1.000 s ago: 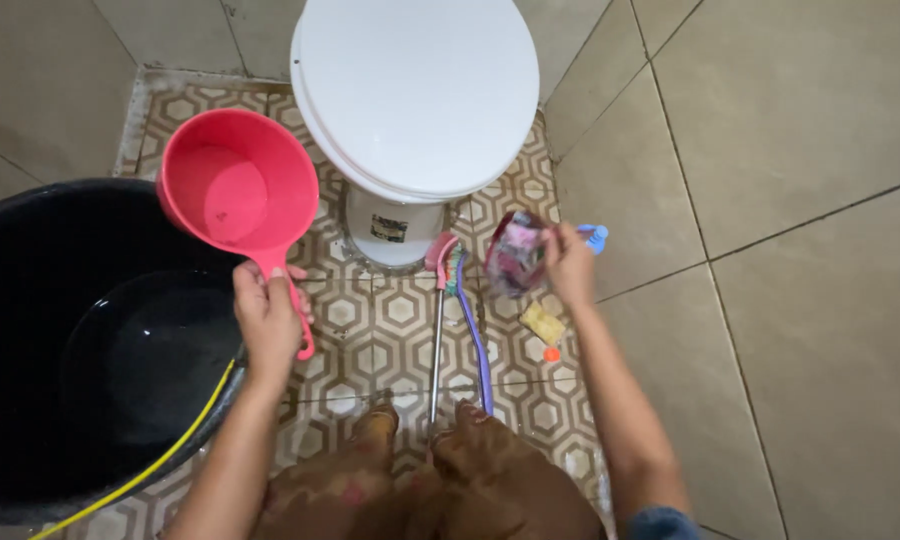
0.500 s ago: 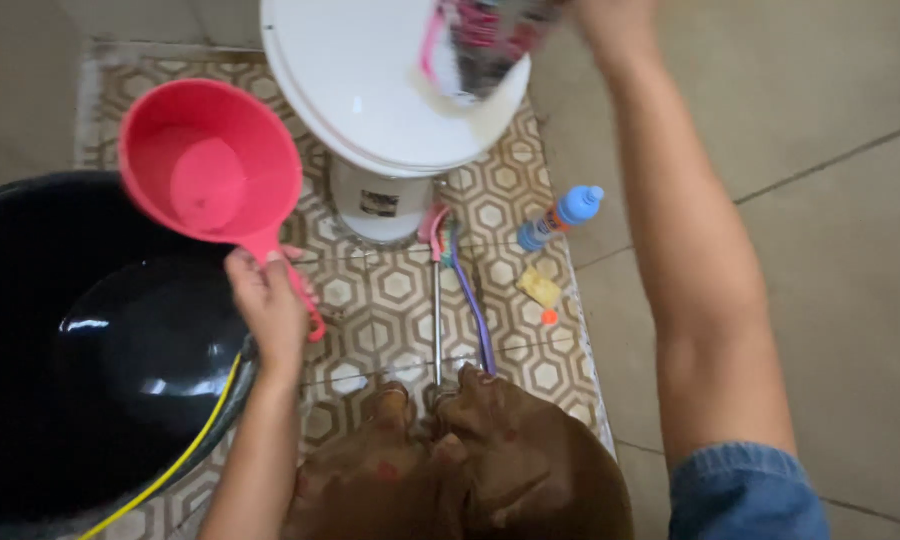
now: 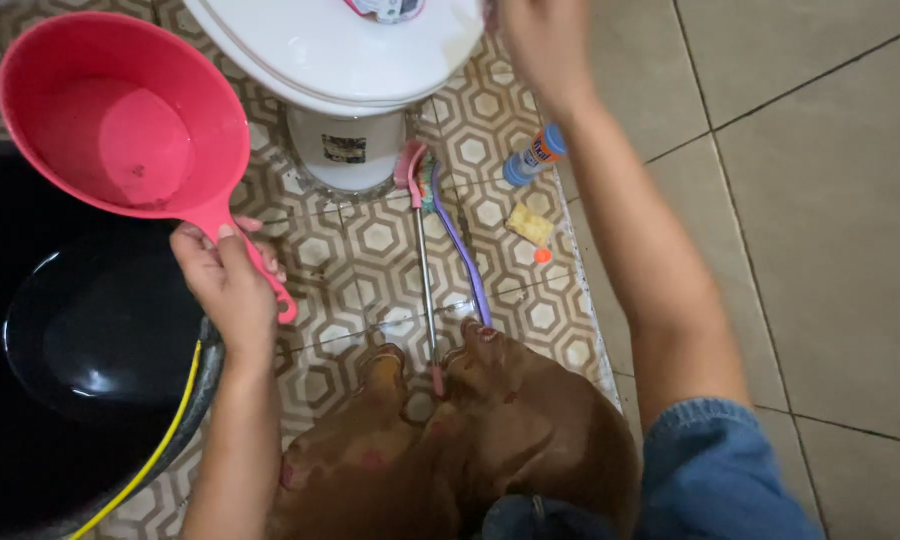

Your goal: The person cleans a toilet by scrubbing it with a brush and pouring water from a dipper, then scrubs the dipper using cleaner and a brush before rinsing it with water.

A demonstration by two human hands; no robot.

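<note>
Two hands: left hand [image 3: 228, 285] grips pink dipper [image 3: 120, 120] (by handle).

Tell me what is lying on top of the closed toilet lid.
On the toilet lid rests a pink-edged container, by the right hand. The frame's edge cuts off its top; whatever lies beneath it is covered.

The pink scoop [image 3: 120, 115] looks like smooth moulded plastic with a soft sheen, and the big black tub [image 3: 30, 440] beside it is darker plastic holding glossy, mirror-like water. The toilet lid [image 3: 340, 50] is hard, shiny white (plastic or ceramic, hard to tell), while the brush shaft [image 3: 425, 290] on the floor looks like bright metal. The patterned floor tiles [image 3: 500, 215] look glazed and slightly wet; the sleeve [image 3: 720, 480] is matt blue denim cloth.
</note>
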